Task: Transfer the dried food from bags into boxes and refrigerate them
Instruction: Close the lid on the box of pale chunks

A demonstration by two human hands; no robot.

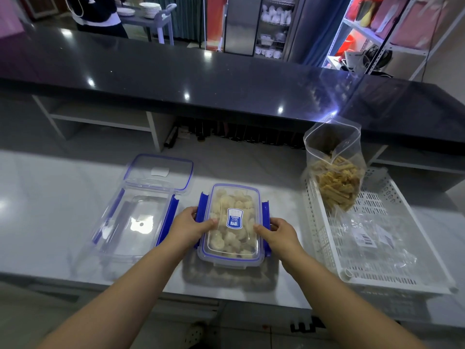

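Note:
A clear box (pixel 232 244) full of pale dried pieces sits at the counter's middle, its lid on and its blue side flaps sticking out. My left hand (pixel 190 226) grips its left side, thumb on the lid. My right hand (pixel 278 234) grips the right side the same way. To the left stands an empty clear box (pixel 133 222), with its lid (pixel 159 172) leaning on its far edge. An open zip bag of yellow-brown dried sticks (pixel 336 170) stands upright at the far left corner of a white slotted basket (pixel 329 250).
An empty crumpled clear bag (pixel 377 238) lies in the basket. The white counter (pixel 50 210) runs left and right under a raised black bar top (pixel 201 79). Behind it are shelves, and a person stands at the far left.

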